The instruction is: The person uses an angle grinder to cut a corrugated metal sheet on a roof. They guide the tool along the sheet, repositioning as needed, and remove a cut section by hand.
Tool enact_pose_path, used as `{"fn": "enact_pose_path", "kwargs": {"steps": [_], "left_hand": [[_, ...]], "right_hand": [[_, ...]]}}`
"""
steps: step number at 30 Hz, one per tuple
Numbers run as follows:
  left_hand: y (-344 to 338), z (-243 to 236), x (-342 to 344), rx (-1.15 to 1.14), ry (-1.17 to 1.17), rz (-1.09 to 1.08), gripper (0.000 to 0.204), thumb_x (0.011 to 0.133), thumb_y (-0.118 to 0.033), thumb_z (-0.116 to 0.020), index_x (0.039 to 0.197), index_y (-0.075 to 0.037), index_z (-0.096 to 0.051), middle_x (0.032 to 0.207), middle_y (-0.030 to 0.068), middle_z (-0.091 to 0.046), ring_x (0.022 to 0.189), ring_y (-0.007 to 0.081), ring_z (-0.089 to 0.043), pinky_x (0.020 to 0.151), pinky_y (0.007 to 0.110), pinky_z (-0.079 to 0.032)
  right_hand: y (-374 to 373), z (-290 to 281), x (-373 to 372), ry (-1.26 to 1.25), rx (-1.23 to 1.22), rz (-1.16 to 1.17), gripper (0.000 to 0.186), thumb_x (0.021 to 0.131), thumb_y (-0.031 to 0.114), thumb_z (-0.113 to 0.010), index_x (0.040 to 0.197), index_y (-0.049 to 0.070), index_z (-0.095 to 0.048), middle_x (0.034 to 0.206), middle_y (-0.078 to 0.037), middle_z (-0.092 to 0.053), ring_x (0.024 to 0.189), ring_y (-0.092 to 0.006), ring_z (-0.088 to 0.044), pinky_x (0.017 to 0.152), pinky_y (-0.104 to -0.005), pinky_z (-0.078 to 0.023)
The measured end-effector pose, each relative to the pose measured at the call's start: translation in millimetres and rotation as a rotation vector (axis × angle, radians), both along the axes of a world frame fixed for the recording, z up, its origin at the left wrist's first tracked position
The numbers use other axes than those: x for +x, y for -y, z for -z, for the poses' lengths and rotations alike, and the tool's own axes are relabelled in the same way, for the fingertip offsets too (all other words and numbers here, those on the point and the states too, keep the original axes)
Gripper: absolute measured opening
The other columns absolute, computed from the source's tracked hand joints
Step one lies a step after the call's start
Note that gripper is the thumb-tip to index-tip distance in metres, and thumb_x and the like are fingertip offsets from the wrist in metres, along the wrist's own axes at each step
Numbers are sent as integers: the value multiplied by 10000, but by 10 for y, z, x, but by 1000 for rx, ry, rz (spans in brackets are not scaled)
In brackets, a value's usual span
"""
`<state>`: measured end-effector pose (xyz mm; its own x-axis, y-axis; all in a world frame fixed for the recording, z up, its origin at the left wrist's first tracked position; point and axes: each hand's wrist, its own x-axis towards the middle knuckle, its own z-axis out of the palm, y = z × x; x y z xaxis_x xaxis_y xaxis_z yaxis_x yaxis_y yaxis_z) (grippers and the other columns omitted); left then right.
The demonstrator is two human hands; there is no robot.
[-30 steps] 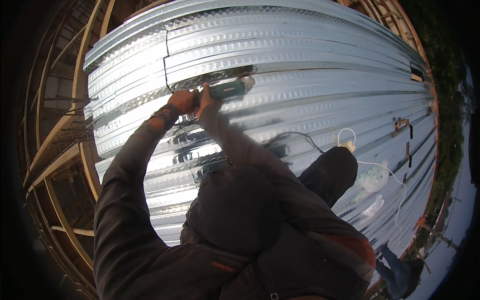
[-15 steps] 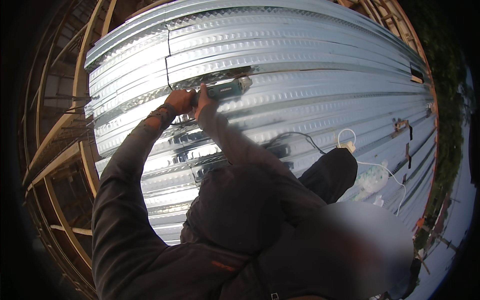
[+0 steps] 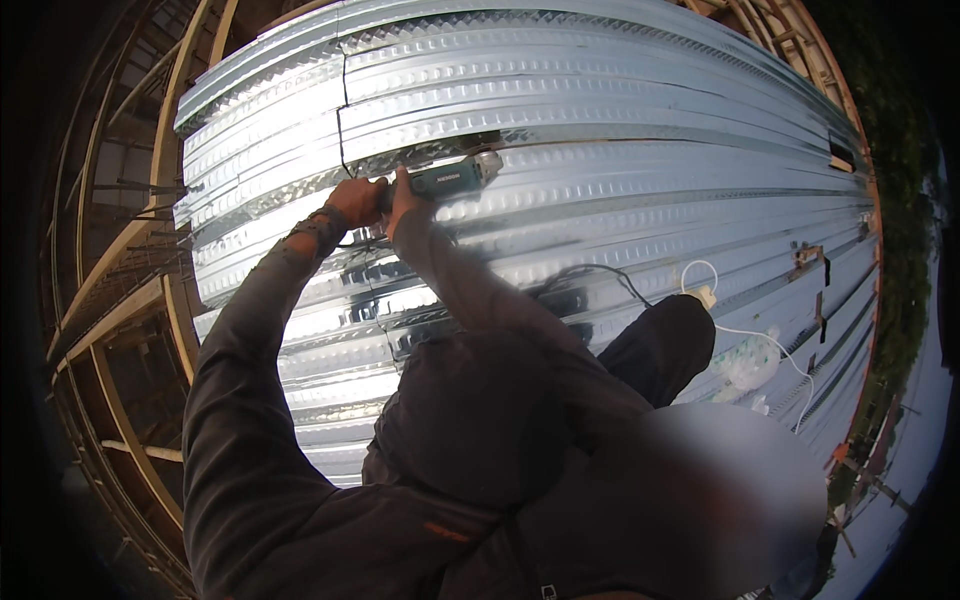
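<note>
A dark green angle grinder (image 3: 447,181) lies almost level just above the ribbed metal sheeting (image 3: 620,215), its grey gear head pointing right. My left hand (image 3: 354,203) is closed on the rear end of its body. Close beside it, my right hand (image 3: 405,208) wraps around the body from below, thumb up along the near side. Where the disc is, and whether it touches the metal, I cannot make out. A thin dark line (image 3: 344,105), a cord or a gap, runs up the sheeting from near my left hand.
A black cable (image 3: 600,268) leads across the metal to a pale connector (image 3: 705,295) with a white cord (image 3: 765,334). A clear plastic bag (image 3: 750,365) lies to the right of my bent knee (image 3: 665,345). Wooden framing (image 3: 115,240) drops away beyond the sheeting's left edge.
Both hands keep their hold on the angle grinder, which has barely moved. The sheeting and framing have shifted slightly to the right in view.
</note>
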<state>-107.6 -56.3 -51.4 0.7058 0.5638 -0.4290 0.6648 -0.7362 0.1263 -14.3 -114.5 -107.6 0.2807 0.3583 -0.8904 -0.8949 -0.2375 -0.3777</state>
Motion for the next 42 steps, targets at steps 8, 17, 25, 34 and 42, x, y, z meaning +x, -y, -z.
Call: {"fn": "enact_pose_path", "kwargs": {"steps": [8,17,25,34,42], "left_hand": [[-43,32,-68,-17,-23,-9,394,846,-298,-622,1145,-45,-578,879,202,-695,856,388,-687,737,475,-538],[-108,44,-97,6,-55,7,436,850,-350,-632,1142,-33,-572,876,209,-698,852,395,-687,742,472,-542],[-135,95,-262,69,48,-38,354,755,-210,-674,1067,-57,-609,765,196,-679,751,392,-682,663,482,-541],[-182,194,-435,69,33,10,403,730,-202,-691,1097,-74,-584,780,198,-677,759,396,-680,673,495,-545],[-291,104,-445,-2,-24,8,454,720,-218,-708,1142,-112,-579,814,182,-683,787,391,-680,697,497,-543]], "right_hand": [[22,-3,-71,-47,118,-11,873,804,488,-782,1449,156,-298,1311,-129,-508,1116,-285,-575,852,-450,-527],[-15,28,-87,4,99,-50,842,784,452,-797,1401,89,-353,1297,-93,-533,1040,-270,-608,757,-412,-563],[-3,175,-154,189,167,-383,752,867,485,-722,1381,19,-431,1243,-177,-567,1046,-307,-601,833,-422,-523],[358,-54,374,-81,420,-857,803,888,526,-674,1404,-26,-401,1241,-311,-561,1103,-399,-613,971,-453,-510],[967,-874,1871,419,199,-1645,583,920,506,-611,1183,-12,-643,1038,-122,-718,881,-175,-699,752,-284,-582]]}}
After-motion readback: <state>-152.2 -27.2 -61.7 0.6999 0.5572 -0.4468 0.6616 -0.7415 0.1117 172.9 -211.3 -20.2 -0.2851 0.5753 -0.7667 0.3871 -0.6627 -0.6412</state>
